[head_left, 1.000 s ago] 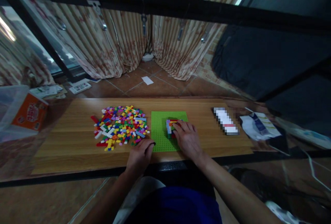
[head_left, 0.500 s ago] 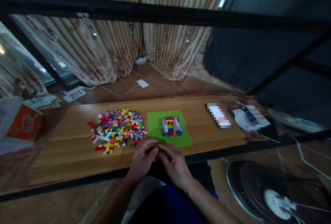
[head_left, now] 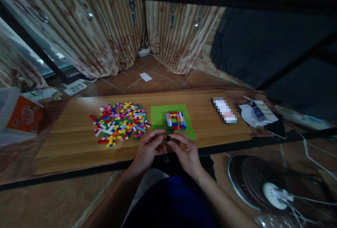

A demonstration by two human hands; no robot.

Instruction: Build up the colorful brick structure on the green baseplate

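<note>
Right hand [head_left: 186, 152] pinches dark piece [head_left: 168, 138] near studded baseplate [head_left: 159, 118].

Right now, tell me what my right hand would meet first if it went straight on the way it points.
Most likely the left hand, just ahead of the right hand and the small dark piece it seems to hold, though the depth between them is unclear.

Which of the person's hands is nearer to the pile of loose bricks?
Left. The left hand is just off the near right edge of the pile of loose bricks; the right hand is farther right, beyond the left hand.
</note>
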